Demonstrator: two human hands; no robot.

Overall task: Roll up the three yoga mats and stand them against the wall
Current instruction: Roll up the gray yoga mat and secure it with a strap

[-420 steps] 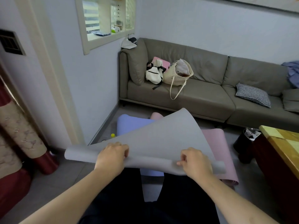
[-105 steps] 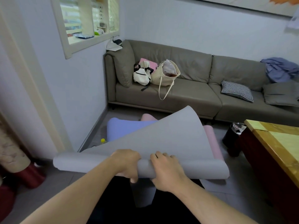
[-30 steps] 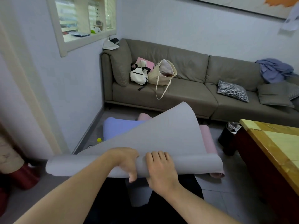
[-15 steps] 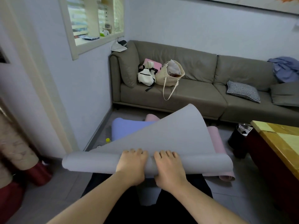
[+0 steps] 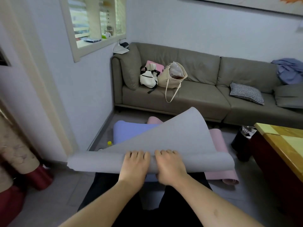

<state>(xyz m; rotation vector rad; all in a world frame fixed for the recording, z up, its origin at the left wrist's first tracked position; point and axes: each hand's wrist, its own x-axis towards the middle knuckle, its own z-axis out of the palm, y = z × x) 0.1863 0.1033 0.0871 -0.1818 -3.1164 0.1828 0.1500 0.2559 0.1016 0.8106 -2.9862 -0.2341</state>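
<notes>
a grey tiled floor point(image 5: 54, 199) runs between a pale blue wall point(image 5: 91, 89) with a white-framed window point(image 5: 96, 23) and a long grey-brown leather sofa point(image 5: 196, 99) set against the far wall. a yellow-topped dark wooden table point(image 5: 285, 145) stands at the right, and a red-based patterned roll point(image 5: 19, 161) leans at the left edge. a checked cushion point(image 5: 246, 93) and a crumpled blue cloth point(image 5: 290, 71) lie on the sofa's right half.

the thin grey yoga mat point(image 5: 164, 145) is held up off the floor in front of the person's dark trousers point(image 5: 124, 208), its near edge rolled into a loose tube, the far part rising in a curved peak. the left hand point(image 5: 135, 166) and the right hand point(image 5: 168, 167) sit side by side at the middle of the tube, fingers curled over its top, gripping it. under it lie the flat lilac-blue yoga mat point(image 5: 131, 130) and the flat pink yoga mat point(image 5: 219, 145), both unrolled on the floor by the sofa.

half a second ago the hands were in much the same place; fourteen seconds ago they were spread well apart along the roll.

on the sofa a cream woven tote bag point(image 5: 172, 77) stands open with something clear and dark inside, touching a small white backpack with black straps point(image 5: 148, 78). a black waste bin point(image 5: 242, 143) beside the table holds crumpled clear plastic.
</notes>
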